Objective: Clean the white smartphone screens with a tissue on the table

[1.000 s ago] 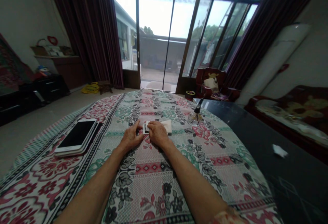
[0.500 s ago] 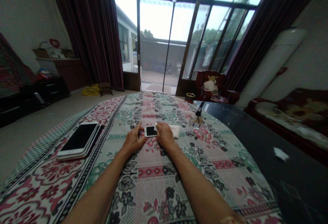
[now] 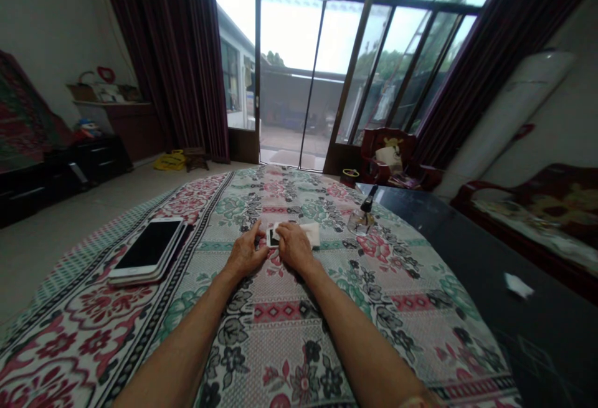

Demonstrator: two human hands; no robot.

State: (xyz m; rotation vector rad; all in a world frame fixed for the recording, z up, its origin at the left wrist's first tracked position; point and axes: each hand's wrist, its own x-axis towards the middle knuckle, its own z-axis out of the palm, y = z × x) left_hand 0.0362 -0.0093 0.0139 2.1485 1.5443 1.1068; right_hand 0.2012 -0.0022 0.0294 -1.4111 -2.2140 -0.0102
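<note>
A small white smartphone with a dark screen lies face up on the patterned tablecloth. My left hand holds its left end between thumb and fingers. Over the screen, my right hand presses a white cloth, its fingers closed on it; part of the cloth sticks out to the right. The right hand and cloth hide most of the phone. To the left lies a stack of larger phones or tablets, the top one white with a black screen.
A clear glass bottle with a black top stands right of my hands. Beyond the table's right edge is a dark glossy surface with a crumpled white scrap. A wooden chair and glass doors are farther off.
My right hand and the cloth have slid left across the phone, covering more of its screen. The left hand stays at the phone's left end. The view has shifted slightly.
</note>
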